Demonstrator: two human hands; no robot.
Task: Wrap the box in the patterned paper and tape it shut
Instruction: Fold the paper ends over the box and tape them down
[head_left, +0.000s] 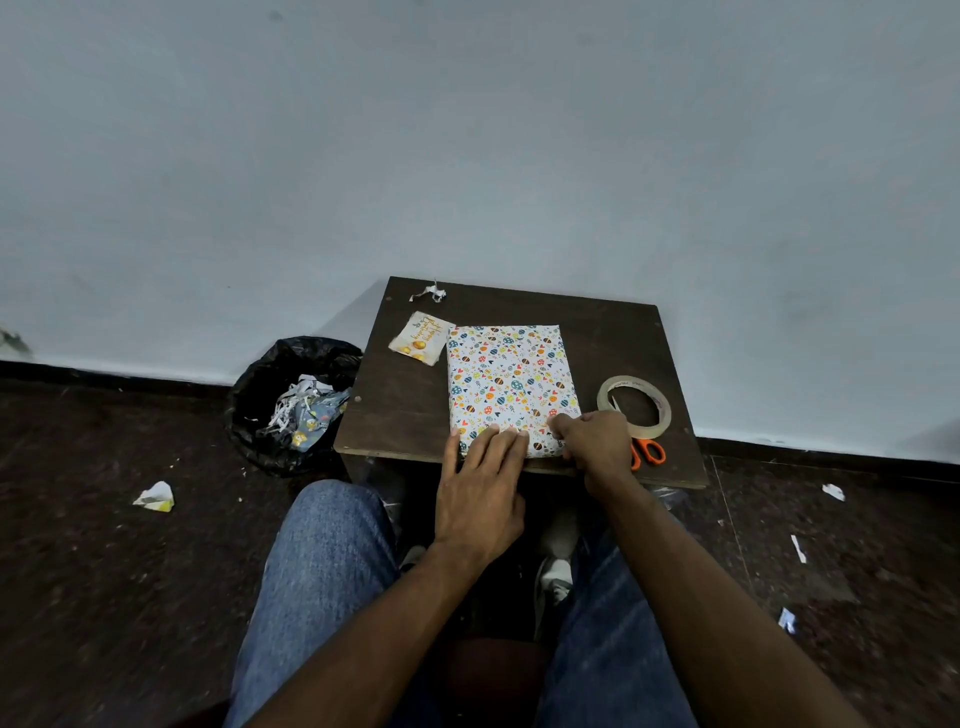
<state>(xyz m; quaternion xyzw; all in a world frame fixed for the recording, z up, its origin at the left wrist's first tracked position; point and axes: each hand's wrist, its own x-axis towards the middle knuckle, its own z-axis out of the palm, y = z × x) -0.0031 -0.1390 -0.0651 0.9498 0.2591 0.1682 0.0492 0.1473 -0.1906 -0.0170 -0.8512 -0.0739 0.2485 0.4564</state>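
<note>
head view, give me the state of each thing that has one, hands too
box: fully covered in patterned paper, flat on the table
left hand: fingers straight, pressing the box's near edge
right hand: fingers curled at the box's near right corner, pinching the paper
tape roll: lying flat, right of the box
scissors: blades hidden behind the right hand, so open or closed is unclear
bin: open, paper scraps inside
card: lying flat, left of the box

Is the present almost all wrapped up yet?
Nearly. The flat box in white egg-patterned paper is covered on top and along the sides that show. The left hand presses flat on its near edge, while the right hand pinches the paper at the near right corner. That end looks still unfinished. The clear tape roll and orange-handled scissors lie beside it on the dark wooden table.
</note>
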